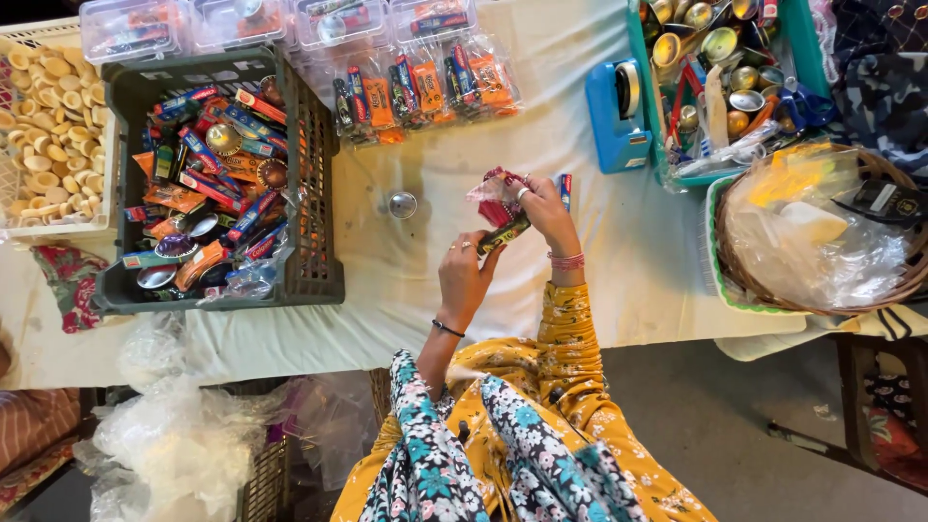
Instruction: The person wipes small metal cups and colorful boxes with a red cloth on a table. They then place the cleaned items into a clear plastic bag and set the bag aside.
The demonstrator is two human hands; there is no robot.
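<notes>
Spreading under everything, the cloth-covered tabletop carries the stock in reach of both hands, so that nothing needs a long stretch. Far to the left of the hands stands a dark plastic crate heaped with coloured packets and small metal cups, its open top turned up for easy picking. Well to the right sits a wicker basket lined with clear plastic, and beyond it a teal tray of shiny little bowls. Ahead of the hands lies a row of filled clear bags, laid flat side by side as if finished. A blue tape dispenser stands ahead and to the right, close enough to grab. A small round metal cup rests alone on the cloth just left of the hands.

The right hand is closed around a crinkled clear pouch showing red contents, lifted just above the cloth, and also pinches a slim blue-and-red stick packet upright at its far side. The left hand, fingers curled, grips a dark, narrow packet with yellow print, angled up towards the pouch's mouth and touching it.
</notes>
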